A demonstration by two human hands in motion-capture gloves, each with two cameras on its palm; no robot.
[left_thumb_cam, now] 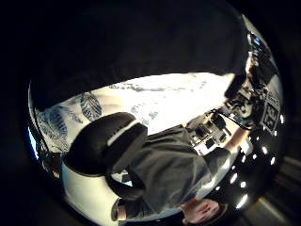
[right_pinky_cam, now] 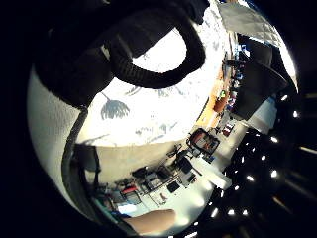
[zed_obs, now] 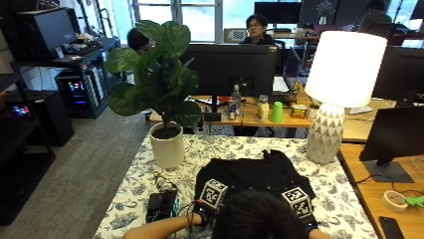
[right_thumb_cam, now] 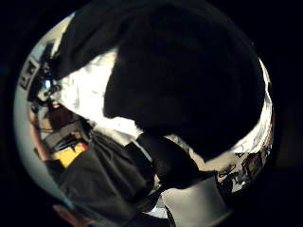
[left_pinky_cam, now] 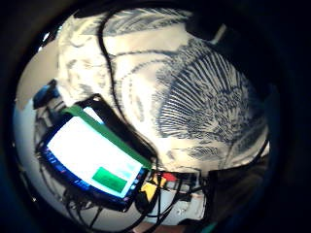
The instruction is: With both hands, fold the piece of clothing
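Here, a black garment [zed_obs: 255,174] lies at lower centre on the patterned desk [zed_obs: 142,181]; both hands' finger positions cannot be told, being apparently hidden.

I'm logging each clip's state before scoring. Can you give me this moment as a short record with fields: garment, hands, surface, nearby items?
garment: black piece of clothing, lying spread on the table in front of the person
left hand: left hand at the garment's near left edge; fingers hidden
right hand: right hand at the near right edge, mostly hidden behind the head
surface: tablecloth, white with blue floral print
nearby items: potted plant at far left; white lamp at far right; phone near the left forearm
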